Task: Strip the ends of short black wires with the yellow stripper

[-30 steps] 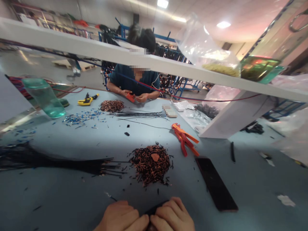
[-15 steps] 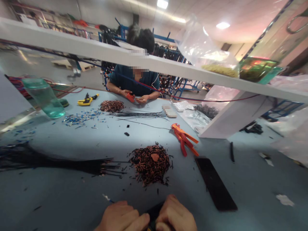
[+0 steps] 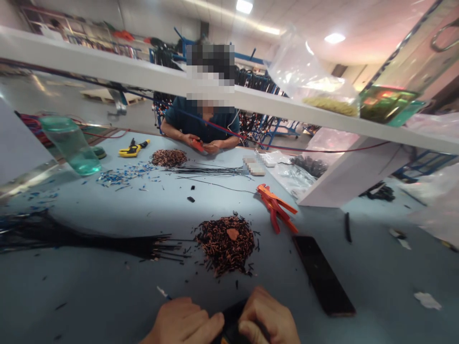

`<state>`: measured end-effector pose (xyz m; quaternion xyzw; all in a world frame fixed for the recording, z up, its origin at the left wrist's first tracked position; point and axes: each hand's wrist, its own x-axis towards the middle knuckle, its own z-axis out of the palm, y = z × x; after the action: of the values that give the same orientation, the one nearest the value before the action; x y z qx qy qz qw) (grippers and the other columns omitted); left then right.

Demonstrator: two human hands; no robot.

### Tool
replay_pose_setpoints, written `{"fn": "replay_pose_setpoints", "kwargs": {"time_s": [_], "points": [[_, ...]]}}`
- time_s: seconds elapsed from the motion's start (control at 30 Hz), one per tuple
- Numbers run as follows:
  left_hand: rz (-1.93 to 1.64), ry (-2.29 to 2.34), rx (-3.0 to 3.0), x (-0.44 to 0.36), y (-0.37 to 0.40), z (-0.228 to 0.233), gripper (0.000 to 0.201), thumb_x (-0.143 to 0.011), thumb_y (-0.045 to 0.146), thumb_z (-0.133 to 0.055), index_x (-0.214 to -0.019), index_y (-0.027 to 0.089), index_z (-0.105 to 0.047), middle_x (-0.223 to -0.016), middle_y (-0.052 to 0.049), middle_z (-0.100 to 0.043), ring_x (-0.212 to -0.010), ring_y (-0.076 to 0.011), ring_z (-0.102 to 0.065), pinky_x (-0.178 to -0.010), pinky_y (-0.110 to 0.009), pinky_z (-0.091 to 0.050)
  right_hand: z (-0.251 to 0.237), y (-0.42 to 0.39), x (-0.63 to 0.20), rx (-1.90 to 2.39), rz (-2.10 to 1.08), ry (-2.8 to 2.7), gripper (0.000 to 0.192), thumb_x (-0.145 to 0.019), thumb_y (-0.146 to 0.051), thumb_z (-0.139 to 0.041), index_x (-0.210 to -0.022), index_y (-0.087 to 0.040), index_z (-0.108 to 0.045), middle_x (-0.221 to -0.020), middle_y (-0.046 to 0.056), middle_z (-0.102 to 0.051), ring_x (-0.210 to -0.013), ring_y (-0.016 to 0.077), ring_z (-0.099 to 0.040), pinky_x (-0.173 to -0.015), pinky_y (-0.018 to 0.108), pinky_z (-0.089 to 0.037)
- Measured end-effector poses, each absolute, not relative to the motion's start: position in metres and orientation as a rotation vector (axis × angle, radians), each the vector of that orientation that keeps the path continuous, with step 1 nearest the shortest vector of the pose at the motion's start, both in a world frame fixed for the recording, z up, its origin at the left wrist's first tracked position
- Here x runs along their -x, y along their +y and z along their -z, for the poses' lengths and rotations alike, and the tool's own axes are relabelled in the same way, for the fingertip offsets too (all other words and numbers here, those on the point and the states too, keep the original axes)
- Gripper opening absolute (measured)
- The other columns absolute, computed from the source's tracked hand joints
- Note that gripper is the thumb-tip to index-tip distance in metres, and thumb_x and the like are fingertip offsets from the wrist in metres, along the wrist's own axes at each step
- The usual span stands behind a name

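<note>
At the near edge of the blue tabletop [image 3: 107, 296], the left hand [image 3: 182, 322] and right hand [image 3: 268, 322] meet over a dark tool [image 3: 233, 317]; the right fingers curl around it, the left fingers press against it; just beyond lie a pile of wire offcuts [image 3: 225, 243], black wires [image 3: 89, 241] at left, orange wire strippers [image 3: 276, 208] and a black phone [image 3: 322, 274] at right.

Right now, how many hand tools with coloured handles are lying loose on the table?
2: orange-handled pliers right of the near scrap pile, and a yellow-handled tool near the far edge. A person opposite holds something orange, too small to identify.
</note>
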<state>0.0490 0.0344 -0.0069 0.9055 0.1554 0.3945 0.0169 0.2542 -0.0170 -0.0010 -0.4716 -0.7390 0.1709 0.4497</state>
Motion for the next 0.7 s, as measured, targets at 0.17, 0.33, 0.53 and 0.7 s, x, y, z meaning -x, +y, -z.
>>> {"fn": "replay_pose_setpoints", "kwargs": {"time_s": [0.17,0.33,0.53,0.7], "points": [[-1.382,0.495,-2.779,-0.054,0.039,0.017,0.024,-0.097,0.013,-0.035,-0.096,0.015,-0.059,-0.042,0.007,-0.048,-0.034,-0.0099,-0.037,-0.038,-0.028,-0.022,-0.003,-0.018,-0.257,1.179,-0.452,-1.841,0.046,-0.098,-0.046,-0.041,-0.064,-0.019,-0.057,-0.054,0.0,-0.06,-0.051,0.0117,-0.056,-0.052,0.022,-0.04],[-1.424,0.581,-2.678,-0.05,0.04,0.021,0.02,-0.096,0.013,-0.04,-0.098,0.016,-0.06,-0.046,0.005,-0.056,-0.036,-0.0097,-0.046,-0.04,-0.026,-0.029,-0.002,-0.023,-0.267,1.385,-0.616,-1.736,0.037,-0.093,-0.041,-0.049,-0.064,-0.02,-0.058,-0.059,-0.001,-0.058,-0.055,0.0135,-0.056,-0.053,0.023,-0.041],[-1.367,0.867,-2.432,-0.045,0.044,0.016,0.016,-0.091,0.009,-0.051,-0.098,0.017,-0.063,-0.055,0.004,-0.066,-0.042,-0.009,-0.058,-0.045,-0.02,-0.042,-0.016,-0.014,-0.311,1.822,-0.409,-1.035,0.038,-0.086,-0.054,-0.052,-0.101,-0.024,-0.067,-0.098,0.006,-0.068,-0.093,0.0254,-0.062,-0.081,0.035,-0.047],[-1.401,1.079,-2.393,-0.044,0.047,0.016,0.014,-0.092,0.016,-0.053,-0.092,0.019,-0.066,-0.064,0.001,-0.072,-0.049,-0.0097,-0.065,-0.05,-0.019,-0.048,-0.016,-0.009,-0.328,1.909,-0.356,-0.918,0.06,-0.086,-0.061,-0.049,-0.132,-0.023,-0.05,-0.123,0.013,-0.06,-0.109,0.0321,-0.058,-0.091,0.048,-0.045]]}}
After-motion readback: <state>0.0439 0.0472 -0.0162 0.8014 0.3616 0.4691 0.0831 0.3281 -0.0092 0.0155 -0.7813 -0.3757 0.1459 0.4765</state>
